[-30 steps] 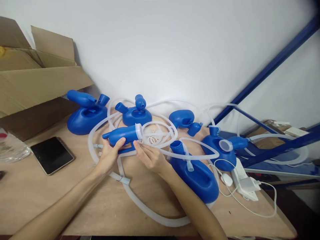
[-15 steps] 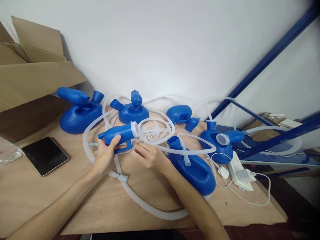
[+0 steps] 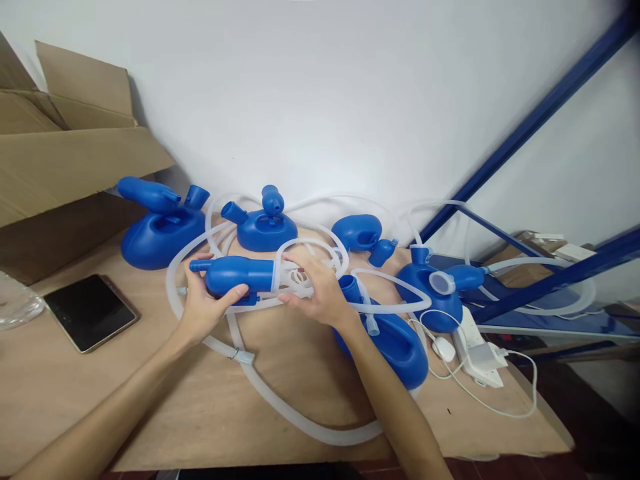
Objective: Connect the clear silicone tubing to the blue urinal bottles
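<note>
My left hand (image 3: 203,303) is wrapped round a blue plastic urinal funnel (image 3: 240,275), with the thumb along its near side. The funnel lies level, its narrow spout to the left and its wide mouth with a white rim (image 3: 275,275) to the right. My right hand (image 3: 320,290) is just right of that rim, thumb and fingers apart, with nothing visible gripped between them. Thin white cord and loops of clear hose (image 3: 337,257) lie behind and between its fingers. A blue urinal bottle (image 3: 395,350) with an upright neck is beside my right forearm.
More blue urinal bottles (image 3: 163,237) stand along the wall, with clear hoses (image 3: 300,420) looping across the wooden table (image 3: 165,413). A phone (image 3: 90,312) and a cardboard box (image 3: 75,160) are at left. A power strip (image 3: 480,360) and a blue metal shelf (image 3: 530,107) are at right.
My right hand has left the clip area under the funnel and moved up and right to beside its mouth, fingers spreading. The funnel has turned level and dropped slightly in my left hand.
</note>
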